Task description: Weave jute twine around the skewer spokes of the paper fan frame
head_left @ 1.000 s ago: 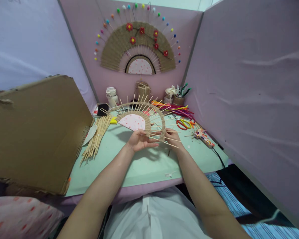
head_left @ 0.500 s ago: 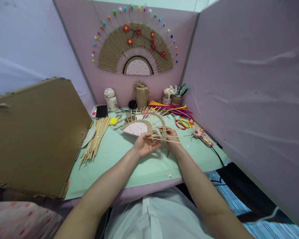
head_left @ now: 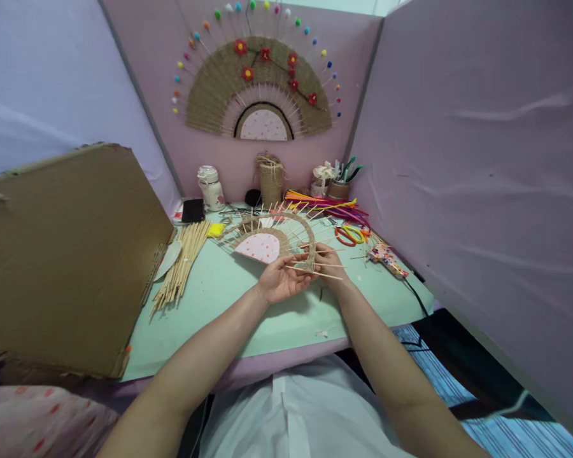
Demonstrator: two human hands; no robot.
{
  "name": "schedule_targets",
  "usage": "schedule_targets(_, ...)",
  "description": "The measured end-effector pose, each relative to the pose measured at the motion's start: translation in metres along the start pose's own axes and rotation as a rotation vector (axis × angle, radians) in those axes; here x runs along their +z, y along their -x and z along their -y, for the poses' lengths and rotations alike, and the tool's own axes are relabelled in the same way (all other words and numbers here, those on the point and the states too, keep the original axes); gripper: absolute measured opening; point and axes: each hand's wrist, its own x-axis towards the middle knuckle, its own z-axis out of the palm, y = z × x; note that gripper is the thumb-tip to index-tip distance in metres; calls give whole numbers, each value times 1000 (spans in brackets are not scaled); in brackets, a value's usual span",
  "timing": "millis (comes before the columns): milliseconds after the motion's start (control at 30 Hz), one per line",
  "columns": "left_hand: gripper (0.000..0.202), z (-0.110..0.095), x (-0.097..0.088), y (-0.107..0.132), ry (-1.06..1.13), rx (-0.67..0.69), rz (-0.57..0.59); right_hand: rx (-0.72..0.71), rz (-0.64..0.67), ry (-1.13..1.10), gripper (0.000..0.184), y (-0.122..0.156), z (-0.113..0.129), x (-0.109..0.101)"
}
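Observation:
A half-made fan (head_left: 258, 247) of thin wooden sticks is held tilted above the table. Its half-round base has a white, red-spotted face with a burlap-brown border, and a band of twine (head_left: 310, 234) is woven in an arc through the sticks. My left hand (head_left: 282, 280), palm up, grips the sticks at the fan's lower right, thumb near the base. At the band's right end my right hand (head_left: 332, 264) pinches the twine and sticks, its fingertips partly hidden behind them.
A cardboard sheet (head_left: 67, 267) stands at left beside a bundle of sticks (head_left: 184, 264). A twine roll (head_left: 270, 181), white jar (head_left: 211, 189) and pipe cleaners (head_left: 325, 203) lie at the back. Scissors (head_left: 351, 235) and a glue gun (head_left: 386, 259) are right. A finished fan (head_left: 210, 89) hangs behind.
My left hand has slid slightly right along the lower sticks, toward the end of the twine band. The fan's right end has dipped a little. My right hand keeps its place on the band.

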Motion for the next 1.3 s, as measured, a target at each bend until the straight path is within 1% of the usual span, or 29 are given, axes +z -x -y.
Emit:
schedule_targets(100, 29, 0, -2, -1, 9, -1, -3, -11, 0, -5, 25, -2, -3, -1)
schedule_targets(267, 28, 0, -5, -3, 15, -5, -23, 4, 4, -4, 26, -1, -3, 0)
schedule_targets(400, 27, 0, -5, -3, 5, -3, -38, -12, -7, 1, 27, 0, -1, 1)
schedule_targets(667, 28, -1, -1, -1, -47, 56, -60, -151, -171, 163, 19, -5, -4, 1)
schedule_targets(800, 27, -4, -2, 1, -60, 96, -51, -242, -203, 311, 19, -5, -3, -3)
schedule_targets(867, 27, -7, -2, 1, -75, 119, -64, -256, -223, 354, 20, -3, 0, -4)
schedule_targets(1100, 24, -11, -5, 1, -110, 151, -83, -332, -366, 315, 23, 2, 8, 0)
schedule_targets(1200, 23, -11, -5, 2, -118, 161, -78, -348, -379, 308, 24, 2, 8, 1)
schedule_targets(1300, 23, -10, -4, 2, -124, 159, -75, -358, -363, 321, 24, 2, 8, 1)
